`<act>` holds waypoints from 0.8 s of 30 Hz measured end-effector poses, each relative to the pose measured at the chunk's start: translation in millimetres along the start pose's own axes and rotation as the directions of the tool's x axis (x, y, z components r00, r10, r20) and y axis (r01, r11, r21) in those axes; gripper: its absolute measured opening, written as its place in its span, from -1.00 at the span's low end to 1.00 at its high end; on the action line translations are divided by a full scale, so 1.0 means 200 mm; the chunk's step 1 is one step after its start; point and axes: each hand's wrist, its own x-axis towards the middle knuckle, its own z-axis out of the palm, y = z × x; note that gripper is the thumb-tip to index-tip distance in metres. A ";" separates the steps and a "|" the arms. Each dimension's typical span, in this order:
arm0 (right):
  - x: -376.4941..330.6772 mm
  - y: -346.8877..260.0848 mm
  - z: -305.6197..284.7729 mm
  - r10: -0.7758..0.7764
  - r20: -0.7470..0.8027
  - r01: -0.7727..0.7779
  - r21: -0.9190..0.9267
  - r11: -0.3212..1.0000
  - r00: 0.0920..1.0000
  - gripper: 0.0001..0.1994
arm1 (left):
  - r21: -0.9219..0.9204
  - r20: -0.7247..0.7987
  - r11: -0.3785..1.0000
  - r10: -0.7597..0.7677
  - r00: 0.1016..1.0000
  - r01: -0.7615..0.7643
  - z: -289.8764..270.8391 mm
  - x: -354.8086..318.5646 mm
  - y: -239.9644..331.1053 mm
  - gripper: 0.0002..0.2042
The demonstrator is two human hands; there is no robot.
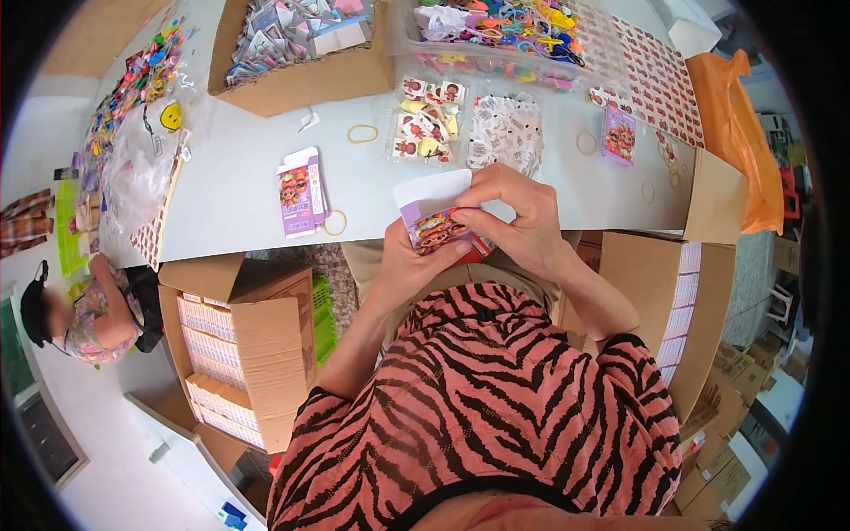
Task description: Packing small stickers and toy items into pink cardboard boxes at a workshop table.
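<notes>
A small printed purple cardboard box (436, 232) with its white flap standing up is held between my hands, just off the table's near edge. My left hand (414, 268) grips the box from below and the left. The thumb and fingers of my right hand (521, 212) pinch its upper right edge by the opening; what lies inside is hidden. A flattened purple box (301, 193) lies on the table to the left, beside a rubber band (336, 222). Beyond my hands are a clear bag of printed cards (428, 119) and a bag of small white packets (506, 133).
A carton of small packets (301, 97) and a clear tub of colourful trinkets (505, 35) stand at the back. Cartons packed with boxes flank me at left (212, 354) and right (677, 310). A sticker sheet (660, 80) lies far right. Another person (97, 314) sits left.
</notes>
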 end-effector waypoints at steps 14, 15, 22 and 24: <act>0.04 -0.05 0.00 0.142 -0.099 -0.112 0.257 0.960 0.985 -0.80 | -0.075 0.130 0.993 -0.083 0.988 0.093 -0.01 0.03 0.05 -0.65; 0.05 -0.05 -0.01 0.143 -0.097 -0.114 0.256 0.960 0.985 -0.80 | -0.077 0.129 0.993 -0.083 0.988 0.093 -0.01 0.02 0.05 -0.65; 0.09 0.00 -0.04 -0.073 0.325 0.040 0.109 0.993 0.943 -0.71 | 0.010 0.127 0.998 -0.056 0.990 0.055 -0.02 0.01 0.02 -0.71; 0.08 0.03 -0.02 -0.298 0.270 0.306 0.014 0.952 0.915 -0.69 | 0.024 0.127 0.999 -0.036 0.991 0.033 -0.03 0.01 0.01 -0.73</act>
